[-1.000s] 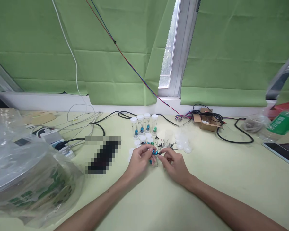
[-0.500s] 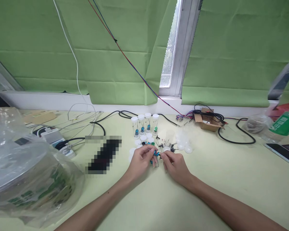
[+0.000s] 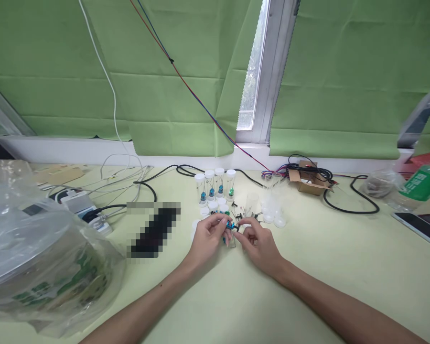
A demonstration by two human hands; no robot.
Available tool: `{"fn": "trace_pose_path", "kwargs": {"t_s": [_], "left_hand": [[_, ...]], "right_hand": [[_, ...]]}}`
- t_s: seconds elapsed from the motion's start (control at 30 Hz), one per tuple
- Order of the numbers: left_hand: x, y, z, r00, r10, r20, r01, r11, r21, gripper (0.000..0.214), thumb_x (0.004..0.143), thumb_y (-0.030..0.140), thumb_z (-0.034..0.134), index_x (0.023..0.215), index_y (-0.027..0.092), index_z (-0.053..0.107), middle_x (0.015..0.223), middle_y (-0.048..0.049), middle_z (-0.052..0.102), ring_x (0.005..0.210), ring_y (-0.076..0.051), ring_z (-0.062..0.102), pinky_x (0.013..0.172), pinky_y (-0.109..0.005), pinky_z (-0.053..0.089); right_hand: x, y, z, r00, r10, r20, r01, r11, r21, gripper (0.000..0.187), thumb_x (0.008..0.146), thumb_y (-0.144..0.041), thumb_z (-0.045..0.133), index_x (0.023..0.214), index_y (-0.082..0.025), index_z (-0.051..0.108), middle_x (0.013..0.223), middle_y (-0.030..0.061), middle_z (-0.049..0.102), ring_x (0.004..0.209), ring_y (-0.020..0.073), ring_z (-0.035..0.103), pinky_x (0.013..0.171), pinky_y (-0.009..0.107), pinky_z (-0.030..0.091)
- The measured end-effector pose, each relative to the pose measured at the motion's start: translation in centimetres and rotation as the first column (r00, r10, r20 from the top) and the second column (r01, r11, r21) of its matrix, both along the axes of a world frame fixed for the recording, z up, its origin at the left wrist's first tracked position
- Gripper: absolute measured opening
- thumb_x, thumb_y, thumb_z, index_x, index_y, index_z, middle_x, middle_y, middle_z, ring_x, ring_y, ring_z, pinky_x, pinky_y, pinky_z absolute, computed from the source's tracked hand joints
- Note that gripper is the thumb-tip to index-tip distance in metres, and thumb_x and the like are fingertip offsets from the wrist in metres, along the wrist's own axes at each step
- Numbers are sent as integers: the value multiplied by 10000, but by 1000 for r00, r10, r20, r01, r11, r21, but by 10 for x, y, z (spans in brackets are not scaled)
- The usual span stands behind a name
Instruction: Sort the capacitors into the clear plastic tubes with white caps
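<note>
My left hand [image 3: 209, 235] pinches a small blue metal part [image 3: 231, 225] between thumb and index finger. A short black T-shaped piece [image 3: 237, 228] sticks out of its right end. Around that black piece, the thumb and index finger of my right hand [image 3: 260, 241] are spread apart; whether their tips touch it is hard to see. Below my left fingers another bit of blue and a thin metal rod show, partly hidden. Just beyond the hands, small black pieces [image 3: 234, 204] and thin rods lie scattered beside a clear tube [image 3: 252, 203].
Several capped clear tubes [image 3: 209, 184] with blue or green parts stand behind the hands. White caps [image 3: 279, 222] lie to the right. Further out are a cardboard box [image 3: 310, 184] with cables, a phone [image 3: 421, 229], a power strip [image 3: 102, 227] and a bagged tub [image 3: 50, 267].
My right thumb and index finger have moved apart from their pinch, so more of the black piece shows. My left hand keeps hold of the blue part, nearly still.
</note>
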State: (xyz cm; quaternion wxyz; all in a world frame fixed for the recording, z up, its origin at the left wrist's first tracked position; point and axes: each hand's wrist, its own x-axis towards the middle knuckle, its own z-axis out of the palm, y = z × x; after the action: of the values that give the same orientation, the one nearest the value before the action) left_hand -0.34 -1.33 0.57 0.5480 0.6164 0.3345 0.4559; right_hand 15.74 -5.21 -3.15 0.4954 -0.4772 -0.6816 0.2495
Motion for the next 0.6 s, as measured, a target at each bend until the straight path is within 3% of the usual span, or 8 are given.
{"fn": "trace_pose_path", "kwargs": {"t_s": [0.37, 0.6], "left_hand": [[-1, 0, -6, 999, -17, -45, 20, 998, 53, 254, 889, 405, 587, 874, 158, 642, 597, 5, 600, 494, -120, 543, 570, -256, 458], [-2, 1, -9, 998, -34, -50, 38, 996, 75, 223, 903, 374, 572, 873, 162, 636, 609, 12, 601, 501, -108, 538, 573, -238, 448]], "right_hand": [[0, 0, -1, 997, -21, 71, 17, 999, 46, 178, 947, -342, 480, 964, -178, 549, 520, -61, 506, 450, 110, 431, 485, 229, 342], [-1, 0, 1, 997, -18, 76, 16, 1000, 21, 280, 970, -353, 441, 752, -203, 534, 508, -50, 473, 444, 108, 396, 488, 241, 330]]}}
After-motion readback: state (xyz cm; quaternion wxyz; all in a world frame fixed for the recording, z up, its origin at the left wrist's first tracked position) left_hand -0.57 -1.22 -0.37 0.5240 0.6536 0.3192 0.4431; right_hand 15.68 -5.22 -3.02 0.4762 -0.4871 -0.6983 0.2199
